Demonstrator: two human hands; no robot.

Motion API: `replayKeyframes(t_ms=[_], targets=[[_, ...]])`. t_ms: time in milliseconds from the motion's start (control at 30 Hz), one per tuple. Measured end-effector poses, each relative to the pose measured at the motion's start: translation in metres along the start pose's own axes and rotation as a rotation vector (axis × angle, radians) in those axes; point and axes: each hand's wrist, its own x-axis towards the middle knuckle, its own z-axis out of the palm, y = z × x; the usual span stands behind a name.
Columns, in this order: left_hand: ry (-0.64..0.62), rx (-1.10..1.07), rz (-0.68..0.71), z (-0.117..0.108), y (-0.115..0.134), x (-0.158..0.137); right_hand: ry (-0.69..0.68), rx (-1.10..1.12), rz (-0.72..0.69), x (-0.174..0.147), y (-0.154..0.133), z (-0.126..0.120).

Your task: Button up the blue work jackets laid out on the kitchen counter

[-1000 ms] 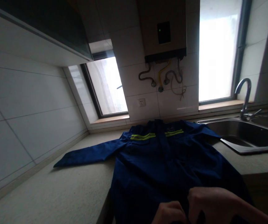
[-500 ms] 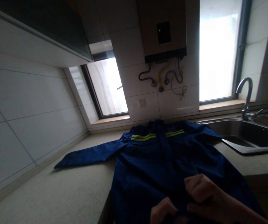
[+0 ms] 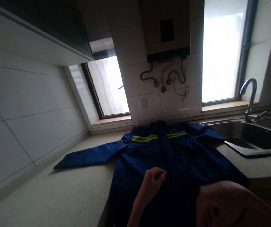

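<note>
Sleeve: the sleeve at the left lies out flat on the counter, and its end looks easy to pick up
Jacket: the blue jacket lies spread on the counter, neck by the wall, low part toward the person; it looks soft and floppy, not very heavy, and hard to break
Good grip: the bottom edge, one hand at each side, or the shoulders near the yellow stripes; the cloth may bunch up
Left hand: the left hand is over the jacket's front, fingers curled in, thumb close to them; I cannot tell if they pinch cloth
Right hand: the right hand is low over the jacket's right side and blurry, fingers mostly hidden; I cannot tell if they hold cloth
Cupboard: the cupboard hangs high at the left, out of the way
Heater: the heater and its pipes are up on the wall, well apart from the jacket
Sink: the sink is just beside the jacket at the right, with the tap behind; cloth could catch on the rim or fall in
</note>
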Motion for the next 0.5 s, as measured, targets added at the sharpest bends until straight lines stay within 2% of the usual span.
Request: replayKeyframes(t_ms=[33,67,167,233,300,400,500], targets=[[0.059,0.078,0.019,-0.001,-0.014,0.025,0.000,0.039,-0.007,0.014,0.008,-0.008],[0.123,0.154,0.030,-0.001,-0.028,0.049,0.056,0.090,-0.004,0.031,0.018,-0.016],[0.230,0.355,-0.004,0.002,-0.067,0.113,0.431,0.238,0.012,0.104,0.060,-0.042],[0.254,0.424,-0.062,0.004,-0.085,0.140,0.689,0.214,0.087,0.157,0.092,-0.060],[0.279,0.441,-0.131,0.006,-0.097,0.154,0.912,0.067,0.297,0.201,0.121,-0.080],[0.334,0.437,-0.161,0.009,-0.110,0.158,1.024,-0.040,0.426,0.244,0.154,-0.109],[0.359,0.445,-0.102,0.011,-0.120,0.156,1.078,-0.102,0.503,0.266,0.176,-0.131]])
